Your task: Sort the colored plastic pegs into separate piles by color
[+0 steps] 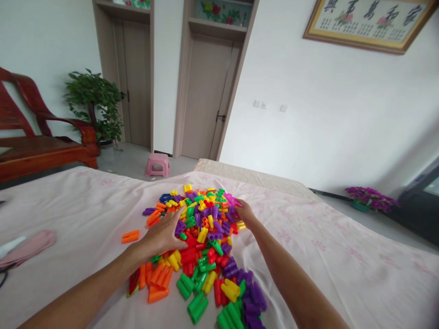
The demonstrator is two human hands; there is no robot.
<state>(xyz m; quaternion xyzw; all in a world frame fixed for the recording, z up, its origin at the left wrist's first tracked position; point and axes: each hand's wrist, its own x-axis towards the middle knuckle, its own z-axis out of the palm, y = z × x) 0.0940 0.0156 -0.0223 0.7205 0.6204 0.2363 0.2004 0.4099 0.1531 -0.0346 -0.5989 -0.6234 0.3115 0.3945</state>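
A heap of plastic tube pieces (pixel 206 224) in red, orange, yellow, green and purple lies on a pale pink cloth. On the left side of the heap rests my left hand (pixel 166 233), thumb and fingers spread beside purple and red pieces. My right hand (pixel 244 212) is at the heap's upper right edge, its fingers against a bright pink piece (pixel 230 199); whether it grips anything is hidden. Orange pieces (pixel 159 278) lie below my left wrist, and green pieces (pixel 198 307) spread towards the front. A single orange piece (pixel 131 236) sits apart on the left.
The cloth (pixel 308 256) covers a wide surface with faint flowers. A pink fabric item (pixel 34 246) lies at the far left. Beyond are a pink stool (pixel 158 164), a wooden chair (pixel 44 137), a green plant (pixel 94 103) and purple flowers (pixel 372 197) on the floor.
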